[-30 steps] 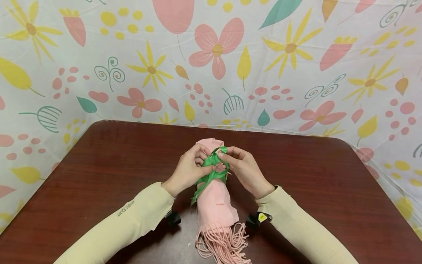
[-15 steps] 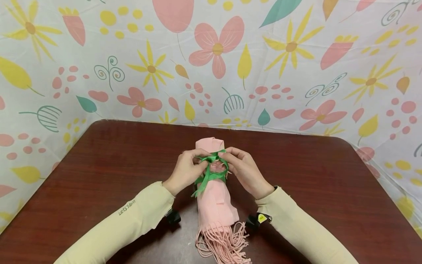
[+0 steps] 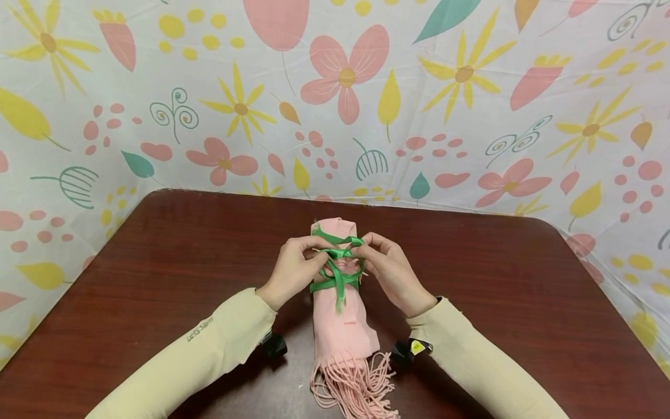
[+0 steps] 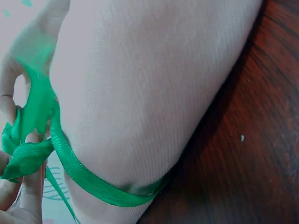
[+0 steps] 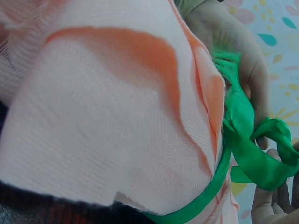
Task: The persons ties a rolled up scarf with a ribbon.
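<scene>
A rolled pink scarf point(image 3: 340, 334) lies lengthwise on the table, its fringe point(image 3: 353, 384) toward me. Green ribbon point(image 3: 325, 285) passes round its upper half, one frayed tail hanging down over the front. My left hand point(image 3: 297, 267) pinches a ribbon piece between thumb and index finger on the scarf's left side. Opposite it, my right hand point(image 3: 391, 270) pinches a small ribbon loop. A short green stretch spans the two hands. From the right wrist, the ribbon loop point(image 5: 268, 163) shows beside the fingers. The left wrist view has the ribbon band point(image 4: 103, 189) under the scarf's side.
The dark reddish-brown table point(image 3: 183, 250) extends to both sides of the arms. A floral-print cloth point(image 3: 235, 75) hangs behind its back edge. Black wrist devices point(image 3: 274, 344) sit under both cuffs.
The left fingers have shifted slightly down and left with the ribbon. Its tail swung from the left to the scarf's middle, and a strand now lies across the upper scarf.
</scene>
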Demonstrator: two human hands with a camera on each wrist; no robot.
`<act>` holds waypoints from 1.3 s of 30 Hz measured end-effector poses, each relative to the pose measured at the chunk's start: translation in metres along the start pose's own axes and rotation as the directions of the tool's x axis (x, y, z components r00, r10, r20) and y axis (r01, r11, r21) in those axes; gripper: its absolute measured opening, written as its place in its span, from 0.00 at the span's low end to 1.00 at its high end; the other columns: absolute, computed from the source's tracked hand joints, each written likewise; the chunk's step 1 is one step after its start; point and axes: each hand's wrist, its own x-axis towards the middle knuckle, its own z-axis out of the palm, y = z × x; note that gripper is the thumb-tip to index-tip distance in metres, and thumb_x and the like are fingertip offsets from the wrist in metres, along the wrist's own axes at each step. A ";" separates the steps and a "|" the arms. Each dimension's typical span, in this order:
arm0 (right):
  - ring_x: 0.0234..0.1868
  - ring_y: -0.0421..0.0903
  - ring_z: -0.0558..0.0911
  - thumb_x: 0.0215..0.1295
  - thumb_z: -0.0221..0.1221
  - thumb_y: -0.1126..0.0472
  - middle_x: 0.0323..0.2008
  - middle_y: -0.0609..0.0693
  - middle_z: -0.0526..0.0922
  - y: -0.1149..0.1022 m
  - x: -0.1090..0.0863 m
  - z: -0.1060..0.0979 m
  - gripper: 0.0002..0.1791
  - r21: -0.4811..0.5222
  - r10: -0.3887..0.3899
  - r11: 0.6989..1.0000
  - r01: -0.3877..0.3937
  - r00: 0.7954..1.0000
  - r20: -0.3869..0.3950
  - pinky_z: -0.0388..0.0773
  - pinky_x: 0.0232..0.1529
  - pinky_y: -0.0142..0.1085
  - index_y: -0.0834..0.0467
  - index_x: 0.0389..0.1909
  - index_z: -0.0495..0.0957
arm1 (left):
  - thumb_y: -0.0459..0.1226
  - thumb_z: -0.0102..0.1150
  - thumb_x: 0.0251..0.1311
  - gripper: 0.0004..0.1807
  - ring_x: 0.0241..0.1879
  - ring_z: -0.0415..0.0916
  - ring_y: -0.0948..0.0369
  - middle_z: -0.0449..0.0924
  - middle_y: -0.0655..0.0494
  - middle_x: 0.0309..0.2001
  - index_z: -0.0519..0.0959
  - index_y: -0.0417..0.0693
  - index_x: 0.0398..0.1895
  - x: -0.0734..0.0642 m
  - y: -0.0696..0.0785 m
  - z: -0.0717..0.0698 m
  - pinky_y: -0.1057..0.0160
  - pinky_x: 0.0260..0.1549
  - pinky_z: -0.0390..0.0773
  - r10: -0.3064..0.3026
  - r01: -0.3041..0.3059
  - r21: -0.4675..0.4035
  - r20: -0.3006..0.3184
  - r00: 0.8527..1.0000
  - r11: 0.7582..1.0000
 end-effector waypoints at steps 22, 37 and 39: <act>0.39 0.44 0.79 0.71 0.58 0.66 0.34 0.46 0.79 0.002 0.000 -0.007 0.02 -0.032 -0.008 0.999 0.009 1.000 0.007 0.76 0.46 0.35 0.58 0.37 0.75 | 0.29 0.58 0.70 0.10 0.47 0.85 0.53 0.86 0.46 0.45 0.85 0.38 0.48 -0.007 -0.004 -0.012 0.57 0.48 0.83 0.072 -0.055 0.155 -0.102 0.992 0.986; 0.38 0.43 0.83 0.74 0.58 0.63 0.36 0.44 0.84 0.004 -0.002 -0.013 0.15 -0.102 0.012 0.995 -0.014 1.000 -0.020 0.79 0.52 0.43 0.70 0.53 0.78 | 0.31 0.70 0.61 0.04 0.34 0.78 0.60 0.80 0.55 0.37 0.88 0.44 0.38 -0.013 -0.006 -0.032 0.60 0.38 0.80 0.282 -0.258 0.394 -0.002 0.960 0.882; 0.39 0.45 0.83 0.74 0.58 0.63 0.35 0.44 0.84 0.004 -0.002 -0.014 0.15 -0.097 0.012 0.995 -0.014 1.000 -0.022 0.79 0.51 0.41 0.71 0.53 0.77 | 0.32 0.70 0.61 0.02 0.32 0.77 0.60 0.79 0.56 0.35 0.88 0.44 0.36 -0.012 -0.007 -0.035 0.58 0.36 0.79 0.296 -0.272 0.415 0.006 0.955 0.868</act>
